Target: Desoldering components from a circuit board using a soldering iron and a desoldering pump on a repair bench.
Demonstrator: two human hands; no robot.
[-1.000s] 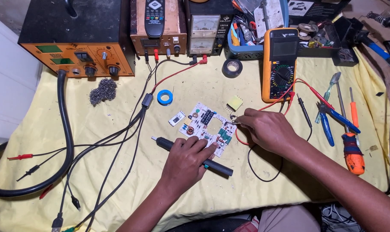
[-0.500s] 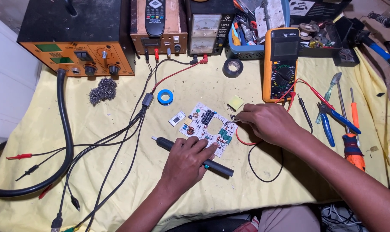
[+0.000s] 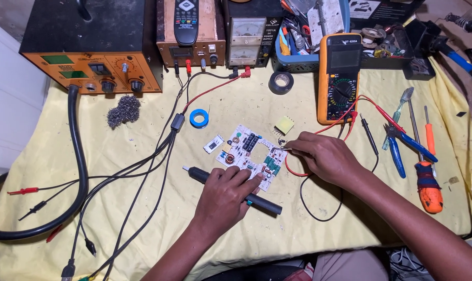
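Board: small white printed circuit board with coloured components (image 3: 250,155), flat on the yellow cloth-covered bench (image 3: 319,229), centre.
Left hand (image 3: 226,195): fingers spread, fingertips pressing the board's near edge; palm over a black pen-shaped tool (image 3: 262,204).
Right hand (image 3: 327,156): fingers pinched together on a thin metal tool (image 3: 283,149) at the board's right edge.
Nearby: orange digital multimeter (image 3: 340,78), behind the right hand.

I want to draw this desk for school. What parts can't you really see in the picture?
- Head view: what the right hand pinches at the circuit board is too small to tell.
- The middle of the black soldering iron is hidden under the left hand.
- The multimeter screen reading is too small.
- The black hose runs off the left edge.
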